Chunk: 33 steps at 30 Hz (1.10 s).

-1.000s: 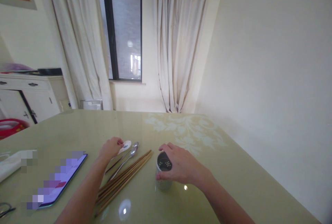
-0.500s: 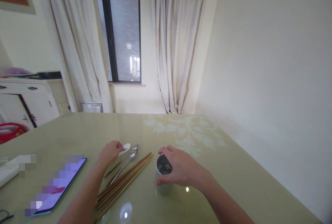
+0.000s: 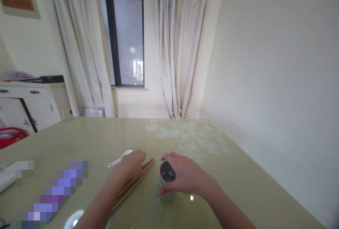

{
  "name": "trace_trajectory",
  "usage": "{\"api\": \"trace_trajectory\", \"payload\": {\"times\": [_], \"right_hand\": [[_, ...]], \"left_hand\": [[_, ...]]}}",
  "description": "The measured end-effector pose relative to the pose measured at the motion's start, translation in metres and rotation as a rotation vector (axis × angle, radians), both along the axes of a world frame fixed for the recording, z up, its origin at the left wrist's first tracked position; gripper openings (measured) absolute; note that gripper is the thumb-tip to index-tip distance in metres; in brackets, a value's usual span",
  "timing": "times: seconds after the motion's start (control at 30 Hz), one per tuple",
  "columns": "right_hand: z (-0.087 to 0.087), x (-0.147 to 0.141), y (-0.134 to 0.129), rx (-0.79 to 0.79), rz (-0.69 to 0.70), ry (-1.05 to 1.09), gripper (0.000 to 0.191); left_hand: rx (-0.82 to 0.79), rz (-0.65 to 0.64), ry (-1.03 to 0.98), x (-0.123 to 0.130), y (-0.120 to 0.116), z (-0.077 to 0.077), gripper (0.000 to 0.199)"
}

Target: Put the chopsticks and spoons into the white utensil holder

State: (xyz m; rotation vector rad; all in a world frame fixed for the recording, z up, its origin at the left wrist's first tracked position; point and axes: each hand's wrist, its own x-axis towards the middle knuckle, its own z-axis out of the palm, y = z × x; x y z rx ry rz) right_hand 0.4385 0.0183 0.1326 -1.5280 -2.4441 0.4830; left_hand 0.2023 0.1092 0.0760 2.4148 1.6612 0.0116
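Observation:
My right hand [image 3: 185, 174] is wrapped round the rim of an upright white cylindrical utensil holder [image 3: 162, 194]; its dark inside shows a bottom with small pale holes. Over a bundle of wooden chopsticks [image 3: 148, 167] hovers or rests my left hand [image 3: 134, 163], thumb and fingers apart; whether it touches them I cannot tell. Just left of that hand lies a white spoon [image 3: 118, 160] on the table, its bowl end partly covered by the hand. The metal spoons are hidden behind my left hand and forearm.
The glossy table [image 3: 225, 200] carries a phone [image 3: 58, 190], blurred out in blocks, and a white object [image 3: 9, 177] at the left. Bright light reflects near my left forearm. Curtains [image 3: 182, 45], a window [image 3: 128, 38] and a white cabinet [image 3: 39, 105] stand beyond.
My left hand has let go of the white spoon, which now lies on the table, and moved right over the chopsticks. My right hand stays on the holder.

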Motion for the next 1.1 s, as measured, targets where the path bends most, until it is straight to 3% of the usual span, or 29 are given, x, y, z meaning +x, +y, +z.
{"api": "trace_trajectory", "payload": {"times": [0.17, 0.3, 0.5, 0.67, 0.87, 1.0, 1.1], "right_hand": [[-0.002, 0.000, 0.003, 0.005, -0.003, -0.012, 0.089], [-0.004, -0.003, 0.007, 0.025, 0.021, -0.036, 0.087], [-0.001, -0.019, 0.016, 0.055, 0.002, -0.099, 0.086], [-0.003, -0.028, 0.018, 0.073, -0.043, -0.134, 0.089], [0.001, -0.031, 0.012, 0.061, -0.060, -0.165, 0.090], [0.009, -0.028, 0.011, 0.079, -0.076, -0.114, 0.087], [0.018, -0.020, 0.013, 0.183, -0.133, 0.038, 0.068]], "left_hand": [[-0.062, 0.031, 0.057, 0.001, 0.001, -0.006, 0.045], [-0.080, 0.013, 0.052, 0.000, 0.007, -0.007, 0.035], [0.012, 0.027, -0.025, 0.012, 0.015, -0.021, 0.018], [0.048, 0.048, -0.091, 0.019, 0.023, -0.035, 0.017], [0.045, 0.111, -0.182, 0.017, 0.023, -0.042, 0.015], [0.058, 0.138, -0.215, 0.013, 0.023, -0.033, 0.017], [0.112, 0.103, -0.349, 0.011, 0.020, -0.006, 0.021]]}}
